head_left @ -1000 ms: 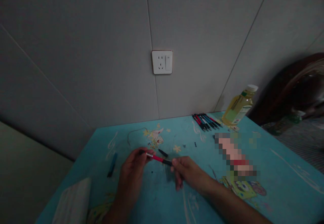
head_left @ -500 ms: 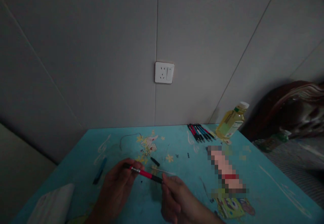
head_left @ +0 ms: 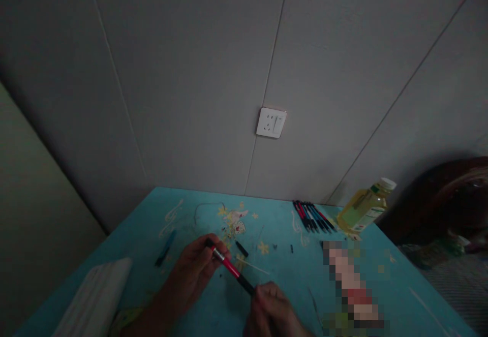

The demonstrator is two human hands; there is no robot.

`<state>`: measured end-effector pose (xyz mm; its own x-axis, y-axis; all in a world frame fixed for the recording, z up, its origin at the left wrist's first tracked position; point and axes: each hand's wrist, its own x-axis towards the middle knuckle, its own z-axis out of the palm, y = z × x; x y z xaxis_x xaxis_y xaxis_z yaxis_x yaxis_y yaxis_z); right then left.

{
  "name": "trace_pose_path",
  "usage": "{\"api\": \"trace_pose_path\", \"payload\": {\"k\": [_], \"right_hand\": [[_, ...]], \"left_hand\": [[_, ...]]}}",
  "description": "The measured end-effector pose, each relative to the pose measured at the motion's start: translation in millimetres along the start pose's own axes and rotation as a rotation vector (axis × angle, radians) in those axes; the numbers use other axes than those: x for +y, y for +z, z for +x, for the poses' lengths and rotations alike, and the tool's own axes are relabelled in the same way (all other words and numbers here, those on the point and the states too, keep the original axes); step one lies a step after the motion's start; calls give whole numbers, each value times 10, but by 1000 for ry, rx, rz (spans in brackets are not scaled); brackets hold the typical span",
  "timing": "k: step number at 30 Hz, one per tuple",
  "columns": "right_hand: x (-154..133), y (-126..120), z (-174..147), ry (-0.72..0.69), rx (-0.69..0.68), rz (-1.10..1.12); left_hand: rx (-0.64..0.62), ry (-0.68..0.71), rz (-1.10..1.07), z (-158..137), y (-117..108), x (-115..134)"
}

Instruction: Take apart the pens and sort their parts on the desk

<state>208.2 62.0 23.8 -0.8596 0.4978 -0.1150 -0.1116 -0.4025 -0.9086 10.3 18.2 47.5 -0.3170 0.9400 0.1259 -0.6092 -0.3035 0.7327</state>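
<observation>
A red and black pen (head_left: 231, 267) with a silver band slants between my two hands above the table. My left hand (head_left: 198, 265) is closed around its upper black end. At the lower black grip, the fingers of my right hand (head_left: 271, 304) pinch the pen; its tip is hidden by them. Just beyond the pen lie a short black tube (head_left: 241, 248) and a thin white stick (head_left: 253, 264), which looks like a refill. Left of my left hand rests a blue pen part (head_left: 166, 248) with a dark end.
Several pens (head_left: 312, 217) lie in a row at the back right, beside a bottle of yellow liquid (head_left: 364, 207). A blurred-out flat item (head_left: 348, 281) lies at right. A white object (head_left: 95, 296) stands front left on the blue table (head_left: 282, 271). A wall socket (head_left: 271, 122) is behind.
The camera view has tilted and shifted, so the table sits lower and further right. Both hands still hold the pen, which slants more steeply in the picture.
</observation>
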Motion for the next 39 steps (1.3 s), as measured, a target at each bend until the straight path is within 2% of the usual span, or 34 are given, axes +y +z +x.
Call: {"api": "trace_pose_path", "payload": {"k": [2, 4, 7, 8, 10, 12, 15, 18, 22, 25, 28, 30, 32, 33, 35, 39], "right_hand": [[-53, 5, 4, 12, 30, -53], [-180, -90, 2, -58, 177, -315], [-459, -470, 20, -244, 576, -851], [-560, -645, 36, -252, 709, -1031], [-750, -1007, 81, -100, 859, -1377], [-900, -1312, 128, 213, 962, -1658], [-1025, -1561, 188, 359, 1015, -1739], [-1060, -1609, 249, 422, 1023, -1758], [-1054, -1555, 325, 458, 1038, -1787], [-1016, -1447, 339, 432, 1049, -1813], [-910, -1230, 313, 353, 1015, -1842], [-785, -1023, 288, 190, 906, -1844], [-627, -790, 267, -51, 676, -1765], [-546, -678, 261, -120, 558, -1694], [-408, -491, 262, -193, 397, -1584], [-271, -360, 308, -177, 352, -1524]], "left_hand": [[21, -10, 34, 37, 10, 21], [93, -18, 125, 103, 9, 30], [253, -28, 356, 208, -58, 16], [292, -22, 440, 234, -96, 4], [287, 4, 566, 263, -168, -26], [208, 38, 644, 263, -209, -51], [131, 107, 771, 235, -198, -51], [136, 206, 997, 219, -187, 8], [233, 326, 1534, 246, -306, 164], [364, 300, 1774, 260, -465, 301], [538, 177, 2062, 238, -611, 387], [571, 89, 2189, 212, -681, 396], [523, 22, 2238, 188, -730, 381], [491, -4, 2249, 181, -749, 370], [450, -36, 2261, 176, -779, 354], [353, -42, 2238, 217, -796, 339]]}}
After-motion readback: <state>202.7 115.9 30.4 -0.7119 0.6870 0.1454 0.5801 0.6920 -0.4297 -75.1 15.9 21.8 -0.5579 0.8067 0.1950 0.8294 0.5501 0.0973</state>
